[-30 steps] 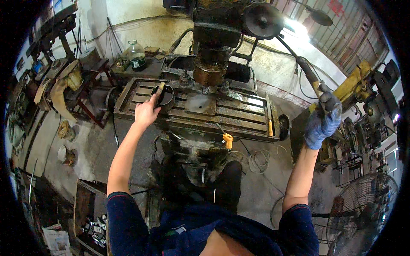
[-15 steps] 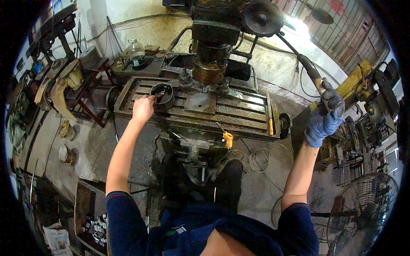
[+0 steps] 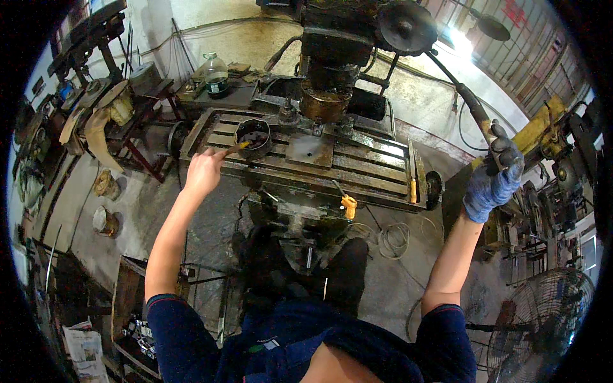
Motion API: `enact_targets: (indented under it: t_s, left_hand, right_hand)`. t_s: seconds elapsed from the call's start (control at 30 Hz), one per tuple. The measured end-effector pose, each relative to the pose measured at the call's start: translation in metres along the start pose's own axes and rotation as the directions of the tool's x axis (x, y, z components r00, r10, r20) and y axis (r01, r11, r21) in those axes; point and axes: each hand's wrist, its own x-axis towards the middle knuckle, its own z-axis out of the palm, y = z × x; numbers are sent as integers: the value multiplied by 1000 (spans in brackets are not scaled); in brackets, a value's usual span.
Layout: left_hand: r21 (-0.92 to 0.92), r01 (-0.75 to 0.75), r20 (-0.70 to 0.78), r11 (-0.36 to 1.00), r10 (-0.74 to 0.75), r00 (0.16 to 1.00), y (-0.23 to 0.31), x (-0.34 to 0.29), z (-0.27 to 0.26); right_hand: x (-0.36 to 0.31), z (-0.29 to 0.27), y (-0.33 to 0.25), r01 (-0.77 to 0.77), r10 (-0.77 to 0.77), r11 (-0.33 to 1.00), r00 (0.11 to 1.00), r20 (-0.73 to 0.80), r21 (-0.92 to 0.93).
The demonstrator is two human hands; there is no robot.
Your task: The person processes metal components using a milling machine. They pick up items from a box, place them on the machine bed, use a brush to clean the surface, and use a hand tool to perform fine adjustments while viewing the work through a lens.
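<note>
My bare left hand point(image 3: 204, 171) is closed around the handle of a small brush point(image 3: 234, 149). Its yellowish head points at the near rim of a round dark pot point(image 3: 260, 151) with dark liquid inside. This pot stands on the left part of the slotted machine table point(image 3: 367, 172). On the right, my right hand point(image 3: 495, 179), in a blue-grey glove, is wrapped round the grip of a long machine lever point(image 3: 470, 102). Between the hands, the machine's spindle head point(image 3: 325, 102) hangs above a flat metal plate point(image 3: 308, 152) with a small dark hole.
A yellow air gun point(image 3: 348, 205) hangs at the table's front edge. A yellow-handled tool point(image 3: 413, 188) lies at its right end. Behind stands a clear bottle point(image 3: 216, 76). A caged fan point(image 3: 543, 319) is at lower right, a bin of metal parts point(image 3: 137, 335) at lower left.
My left hand has drawn back left and slightly down from the pot, bringing the brush head up to the near rim. My right hand keeps its hold on the lever. The view has shifted slightly.
</note>
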Motion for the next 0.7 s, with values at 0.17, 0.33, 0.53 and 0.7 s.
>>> enact_targets:
  t_s: [0.17, 0.33, 0.53, 0.7]
  left_hand:
    - [-77, 36, 26, 996, -34, 999, -12, -5, -20]
    - [-613, 418, 189, 670, -390, 901, -29, -1, 6]
    - [-449, 448, 99, 773, -456, 885, -32, -6, 17]
    - [-731, 398, 182, 554, -404, 896, 22, 7, 22]
  right_hand:
    - [0, 1, -5, 47, -43, 992, 998, 40, -120]
    - [3, -1, 4, 94, -107, 989, 989, 106, 115]
    - [-4, 3, -4, 104, -106, 994, 988, 115, 22]
    - [-8, 7, -2, 154, -145, 985, 983, 116, -72]
